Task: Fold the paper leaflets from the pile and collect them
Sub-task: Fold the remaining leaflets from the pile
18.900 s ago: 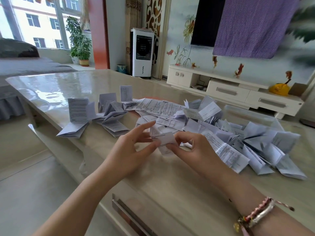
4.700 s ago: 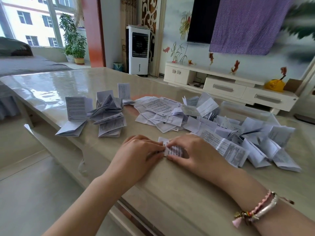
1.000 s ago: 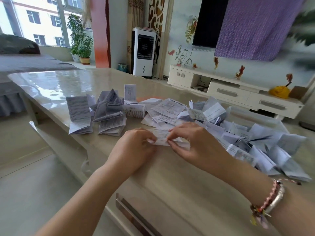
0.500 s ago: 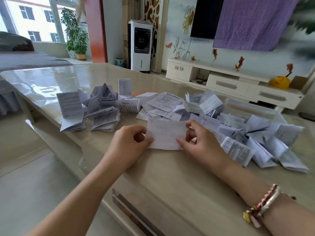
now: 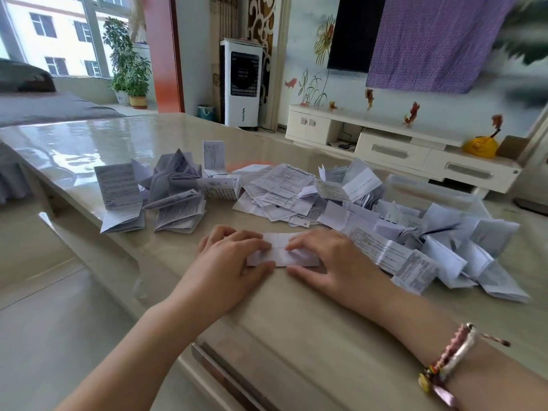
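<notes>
A white air cooler (image 5: 243, 83) stands beyond the glossy table (image 5: 89, 140), near a potted plant (image 5: 130, 69) by the window. A purple cloth (image 5: 430, 40) hangs above a white cabinet (image 5: 400, 149) bearing a yellow bag (image 5: 479, 146).

The table (image 5: 89, 143) was glossy and beige, its top catching window glare at the far left. A big loose pile (image 5: 370, 209) of white printed leaflets spread across its middle and right. To the left of it sat a smaller group of folded leaflets (image 5: 175, 200), some standing tented, one (image 5: 120, 188) propped open nearest the left edge. Near the front edge a single leaflet (image 5: 280, 256) lay flat on the top, with the left hand (image 5: 228, 259) and right hand (image 5: 329, 256) pressing down on its two ends. A clear box (image 5: 436, 188) stood behind the pile, on the right.
</notes>
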